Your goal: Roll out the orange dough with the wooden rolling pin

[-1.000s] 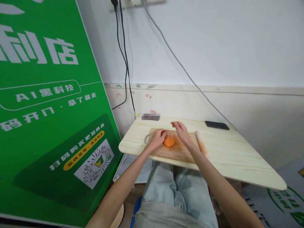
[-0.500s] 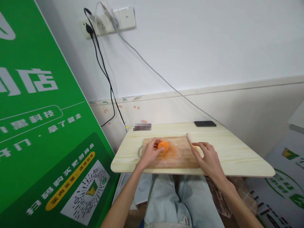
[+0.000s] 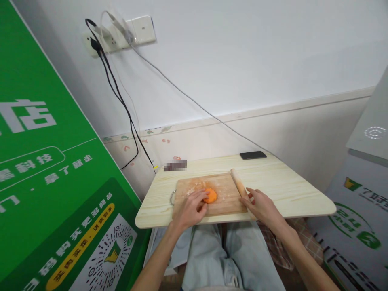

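A lump of bright orange dough [image 3: 211, 196] lies on a wooden cutting board [image 3: 228, 185]. My left hand [image 3: 191, 207] is at its left side, with the fingertips closed against it. Orange smears and whitish flecks, which look like flour, mark the board around the dough. A wooden rolling pin [image 3: 237, 181] lies slantwise along the board's right edge. My right hand [image 3: 261, 203] has its thumb and fingers around the near part of the pin, hiding its lower end.
The board rests on a pale wood-grain table [image 3: 291, 198]. A black phone [image 3: 253, 155] and a blurred dark item [image 3: 176, 165] lie along the back edge. Cables [image 3: 129, 115] hang from wall sockets [image 3: 142, 30]. A green panel [image 3: 60, 169] stands at left, a white cabinet [image 3: 357, 202] at right.
The dough has shifted rightward and nearer on the board, and my left hand now lies over its left side. My right hand's fingers have closed in around the rolling pin. The camera view has swung slightly right.
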Tool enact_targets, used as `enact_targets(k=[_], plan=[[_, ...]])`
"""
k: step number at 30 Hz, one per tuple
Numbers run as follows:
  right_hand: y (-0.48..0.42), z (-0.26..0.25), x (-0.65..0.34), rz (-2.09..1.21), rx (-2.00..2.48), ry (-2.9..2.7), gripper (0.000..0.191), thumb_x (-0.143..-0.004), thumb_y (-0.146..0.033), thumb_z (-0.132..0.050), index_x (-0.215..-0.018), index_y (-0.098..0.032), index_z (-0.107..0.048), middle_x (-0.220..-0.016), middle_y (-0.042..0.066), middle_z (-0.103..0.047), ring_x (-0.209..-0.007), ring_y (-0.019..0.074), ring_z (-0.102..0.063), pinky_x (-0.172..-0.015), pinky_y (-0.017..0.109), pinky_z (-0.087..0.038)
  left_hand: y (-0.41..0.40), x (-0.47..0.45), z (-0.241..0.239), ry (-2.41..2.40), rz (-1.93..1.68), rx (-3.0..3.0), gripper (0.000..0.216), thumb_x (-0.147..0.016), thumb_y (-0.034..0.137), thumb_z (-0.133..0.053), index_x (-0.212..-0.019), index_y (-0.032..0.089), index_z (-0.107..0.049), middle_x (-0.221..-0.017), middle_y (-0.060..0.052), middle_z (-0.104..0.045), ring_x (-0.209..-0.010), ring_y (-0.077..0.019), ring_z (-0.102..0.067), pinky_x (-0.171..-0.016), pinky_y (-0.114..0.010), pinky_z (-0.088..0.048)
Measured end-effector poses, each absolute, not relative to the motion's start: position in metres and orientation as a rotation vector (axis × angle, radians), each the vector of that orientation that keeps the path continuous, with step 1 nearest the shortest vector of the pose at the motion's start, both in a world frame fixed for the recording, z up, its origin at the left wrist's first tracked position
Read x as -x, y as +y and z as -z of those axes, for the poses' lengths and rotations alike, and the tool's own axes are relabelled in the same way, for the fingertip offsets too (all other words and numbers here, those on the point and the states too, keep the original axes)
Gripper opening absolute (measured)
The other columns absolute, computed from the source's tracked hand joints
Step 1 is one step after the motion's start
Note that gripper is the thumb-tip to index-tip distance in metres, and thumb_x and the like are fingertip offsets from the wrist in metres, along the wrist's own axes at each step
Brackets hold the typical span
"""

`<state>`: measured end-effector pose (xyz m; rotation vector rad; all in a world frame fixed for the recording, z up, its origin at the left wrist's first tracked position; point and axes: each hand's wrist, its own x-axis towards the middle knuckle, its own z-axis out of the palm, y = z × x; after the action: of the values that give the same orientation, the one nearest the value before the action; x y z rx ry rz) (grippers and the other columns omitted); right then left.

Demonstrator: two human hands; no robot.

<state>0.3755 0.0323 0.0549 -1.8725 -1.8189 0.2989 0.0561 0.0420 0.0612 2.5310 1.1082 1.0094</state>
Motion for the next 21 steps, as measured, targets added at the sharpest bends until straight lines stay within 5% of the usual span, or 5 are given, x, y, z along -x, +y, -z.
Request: enact_targets(k=[8,11,15,21], plan=[[0.040,-0.067,-0.400,-0.539,1.744,-1.756,0.030,-0.093,-0.039,-0.058,-0.096,-0.022,-0.082,-0.095,0.013,-0.084,-0.091,0.0310,-0.080,-0.077,0.036,-0.057,0.050,-0.056,-0.050,1.131,-1.045,-2.424,0.023,-0.101,0.017,-0.066,-0.117,0.028,-0.080,-0.142,-0.004,-0.076,-0.144,-0.0250,-0.064,-0.125,-0.050,-0.052],[0.036,-0.074,-0.401,-0.746,1.561,-1.606,0.044,-0.092,-0.048,-0.057,-0.115,-0.019,-0.081,-0.086,0.011,-0.080,-0.080,0.0293,-0.078,-0.068,0.037,-0.060,0.054,-0.055,-0.052,1.211,-1.099,-2.376,0.023,-0.098,0.014,-0.068,-0.108,0.028,-0.082,-0.139,-0.004,-0.078,-0.140,-0.0273,-0.067,-0.125,-0.054,-0.050],[0.036,-0.090,-0.372,-0.890,1.416,-1.534,0.065,-0.098,-0.056,-0.050,-0.148,-0.019,-0.066,-0.102,0.012,-0.077,-0.075,0.0252,-0.074,-0.054,0.033,-0.055,0.050,-0.050,-0.056,1.250,-1.164,-2.335,0.032,-0.095,0.013,-0.064,-0.116,0.030,-0.081,-0.134,-0.004,-0.079,-0.130,-0.0272,-0.071,-0.121,-0.053,-0.052],[0.075,-0.108,-0.323,-0.498,1.091,-2.173,0.046,-0.105,-0.055,-0.054,-0.129,-0.023,-0.078,-0.115,0.013,-0.075,-0.109,0.0296,-0.070,-0.101,0.043,-0.056,0.053,-0.034,-0.078,1.503,-1.647,-2.246,0.027,-0.102,0.024,-0.056,-0.121,0.029,-0.074,-0.119,-0.008,-0.080,-0.119,-0.0294,-0.071,-0.113,-0.050,-0.056]])
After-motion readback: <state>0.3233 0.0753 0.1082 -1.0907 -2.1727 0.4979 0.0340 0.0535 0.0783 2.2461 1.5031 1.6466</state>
